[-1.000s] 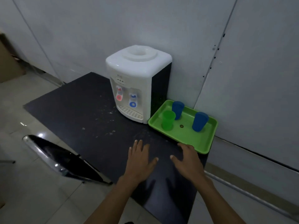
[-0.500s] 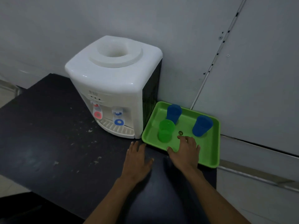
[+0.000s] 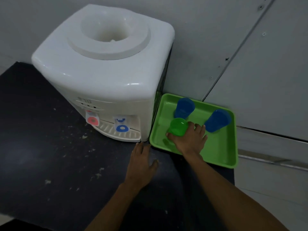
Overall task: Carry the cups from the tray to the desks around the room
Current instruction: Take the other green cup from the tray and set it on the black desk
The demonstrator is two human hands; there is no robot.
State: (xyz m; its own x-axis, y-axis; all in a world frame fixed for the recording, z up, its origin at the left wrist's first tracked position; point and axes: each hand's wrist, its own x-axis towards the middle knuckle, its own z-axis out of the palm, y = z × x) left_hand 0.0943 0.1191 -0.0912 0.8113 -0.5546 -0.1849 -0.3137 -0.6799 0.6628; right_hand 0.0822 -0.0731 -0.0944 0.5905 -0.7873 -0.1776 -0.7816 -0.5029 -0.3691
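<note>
Head view: right hand [image 3: 188, 139] curls fingers around the green cup [image 3: 178, 127] near the tray's [image 3: 221, 147] left edge — left hand [image 3: 141, 162] lies flat on the counter [image 3: 50, 155], fingers together.

There is a single view, from a wide-angle camera worn on the person's head. It looks forward and steeply down over a dark counter [image 3: 50, 164] toward the grey wall panels [image 3: 250, 64] behind it. The camera sits close: a white water dispenser [image 3: 103, 72] fills the upper left, seen from above so that its round top well shows, and both forearms enter from the bottom edge. A green tray [image 3: 221, 147] lies right of centre against the wall. Straight lines bow near the frame edges, as a wide lens makes them. No second view shares the scene.
</note>
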